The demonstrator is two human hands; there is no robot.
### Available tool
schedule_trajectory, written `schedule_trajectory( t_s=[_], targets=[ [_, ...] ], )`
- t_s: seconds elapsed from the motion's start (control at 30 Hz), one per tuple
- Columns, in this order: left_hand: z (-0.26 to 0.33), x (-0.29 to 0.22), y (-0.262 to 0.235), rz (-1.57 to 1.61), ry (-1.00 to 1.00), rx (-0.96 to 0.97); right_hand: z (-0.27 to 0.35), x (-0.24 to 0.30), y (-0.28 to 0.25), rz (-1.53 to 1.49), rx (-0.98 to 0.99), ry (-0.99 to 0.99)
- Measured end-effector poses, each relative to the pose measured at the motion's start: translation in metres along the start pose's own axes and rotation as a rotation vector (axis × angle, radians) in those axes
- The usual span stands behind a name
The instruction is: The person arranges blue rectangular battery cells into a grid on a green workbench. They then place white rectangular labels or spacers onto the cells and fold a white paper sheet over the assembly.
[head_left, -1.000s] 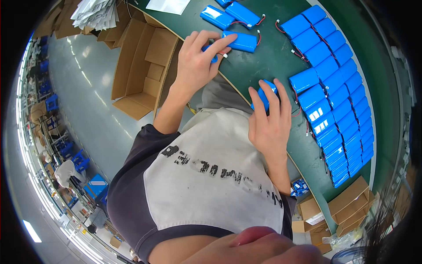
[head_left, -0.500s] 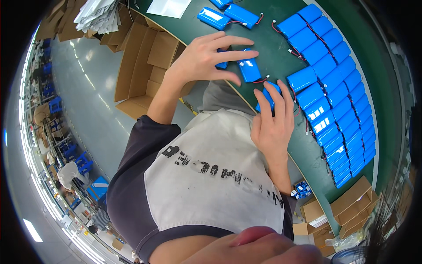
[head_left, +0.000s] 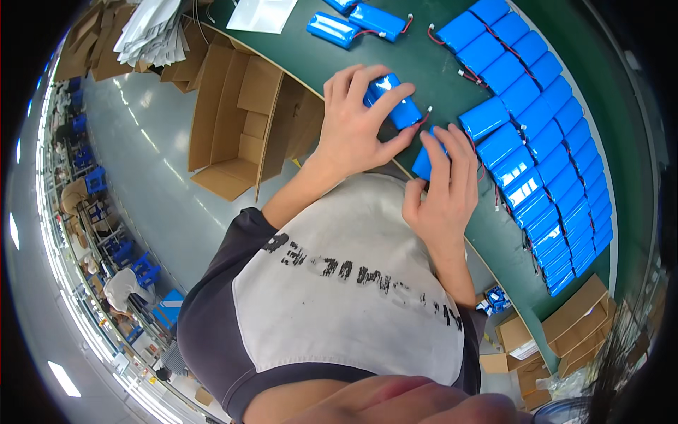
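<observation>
Saw blue stools [head_left: 146, 268] at far left, across a grey floor [head_left: 152, 191]. Noted a stack of white papers [head_left: 150, 32] near the upper edge, then, lower and further right, an open cardboard box [head_left: 219, 113] beside the edge of the green worktop [head_left: 441, 88]. Saw a white sheet [head_left: 261, 14] at the worktop's upper end, and just right of it a few loose blue packs [head_left: 332, 30] with red leads and small white connectors.

Found the left hand [head_left: 357, 127] over a blue pack on the worktop [head_left: 404, 114], with fingers and thumb spread wide toward opposite ends; could not tell a firm grip from a light touch. Noted, just right of that and close to the near edge, a second blue pack [head_left: 422, 166], held in a narrow grip between the thumb and bent fingers of the right hand [head_left: 448, 191], and partly hidden by them.

Saw blue packs in slanting, closely set rows [head_left: 540, 141] along the worktop's right side, with leads between, and below them an open carton [head_left: 575, 314].
</observation>
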State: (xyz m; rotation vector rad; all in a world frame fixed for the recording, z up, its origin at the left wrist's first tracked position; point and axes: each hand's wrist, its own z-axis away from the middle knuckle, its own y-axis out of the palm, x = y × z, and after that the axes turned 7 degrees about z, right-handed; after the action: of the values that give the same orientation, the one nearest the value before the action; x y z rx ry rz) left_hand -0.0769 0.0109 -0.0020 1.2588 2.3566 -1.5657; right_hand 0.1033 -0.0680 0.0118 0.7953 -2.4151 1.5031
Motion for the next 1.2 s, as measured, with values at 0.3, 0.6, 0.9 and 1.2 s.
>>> schedule_trajectory(
  t_s=[0.3, 0.6, 0.9, 1.2],
  targets=[
    [-0.007, 0.019, -0.012, 0.378, 0.443, 0.347, 0.001, -0.001, -0.001, 0.012, 0.012, -0.039],
    [-0.026, 0.028, -0.009, 0.370, 0.508, 0.409, 0.004, 0.002, -0.001, -0.107, 0.031, 0.056],
    [-0.030, 0.038, -0.027, 0.271, 0.466, 0.294, -0.021, 0.021, 0.003, -0.181, -0.003, 0.060],
    [-0.055, 0.069, -0.040, -0.123, 0.066, 0.042, -0.043, 0.013, 0.021, 0.233, 0.286, -0.307]
  ],
)
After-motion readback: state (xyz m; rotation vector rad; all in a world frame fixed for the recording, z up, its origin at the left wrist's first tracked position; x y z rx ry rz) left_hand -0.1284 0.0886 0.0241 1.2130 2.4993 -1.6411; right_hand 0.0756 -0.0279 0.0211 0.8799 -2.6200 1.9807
